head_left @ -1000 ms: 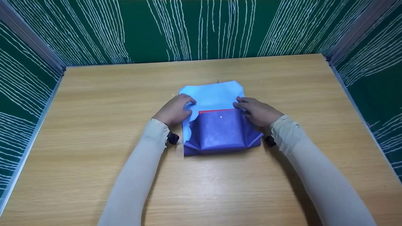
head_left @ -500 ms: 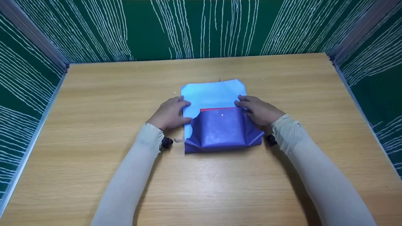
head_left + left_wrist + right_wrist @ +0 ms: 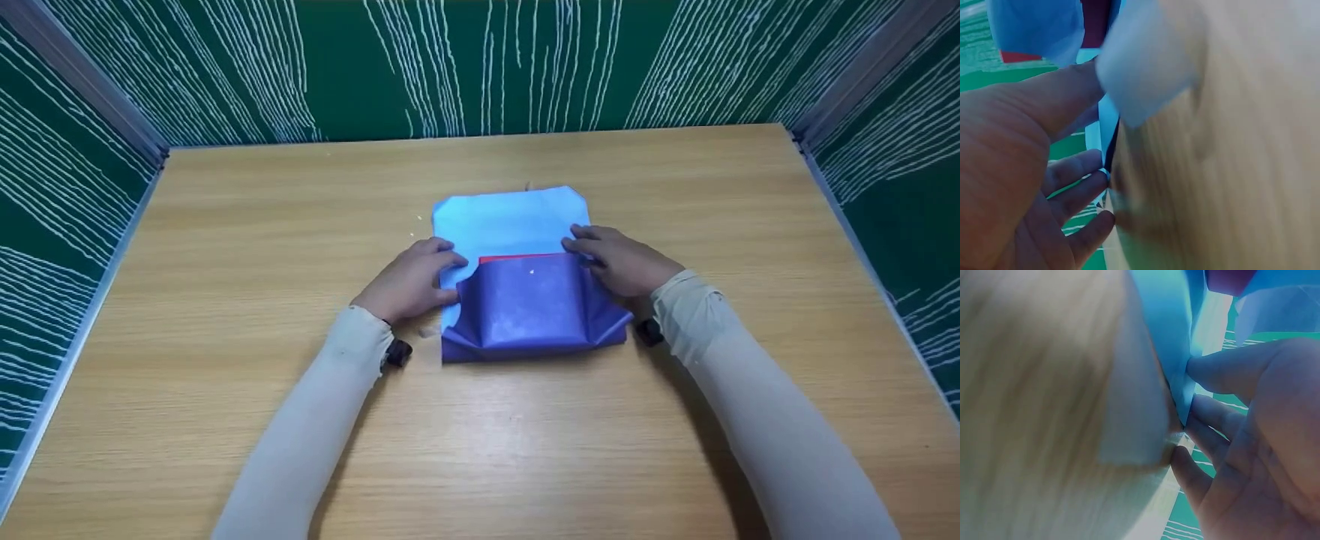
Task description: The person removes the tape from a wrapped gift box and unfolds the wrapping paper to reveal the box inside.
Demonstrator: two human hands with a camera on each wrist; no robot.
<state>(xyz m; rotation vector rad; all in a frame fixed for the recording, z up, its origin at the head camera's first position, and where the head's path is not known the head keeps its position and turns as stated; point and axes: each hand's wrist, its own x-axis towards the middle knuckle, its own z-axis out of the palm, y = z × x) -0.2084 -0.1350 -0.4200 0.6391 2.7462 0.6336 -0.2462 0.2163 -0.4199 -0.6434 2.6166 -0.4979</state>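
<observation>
A sheet of wrapping paper, light blue inside and purple-blue outside, lies mid-table. Its near part is folded up over a flat block-like thing with a red edge, mostly hidden. My left hand is at the left margin, fingers spread over the light-blue side and thumb by the folded part. In the left wrist view its fingers look fairly straight along the paper's edge. Across from it, my right hand touches the right margin. Its thumb lies against the light-blue paper in the right wrist view.
The wooden table extends on all sides of the paper. Green panels with white lines stand along the back and both sides. Loose corners of the paper stick out at the fold's ends. A small clear scrap lies left of it.
My left hand draws back toward the left and nearer to me, then its fingertips reach over the paper's left margin again. The right hand stays in about the same place on the paper.
</observation>
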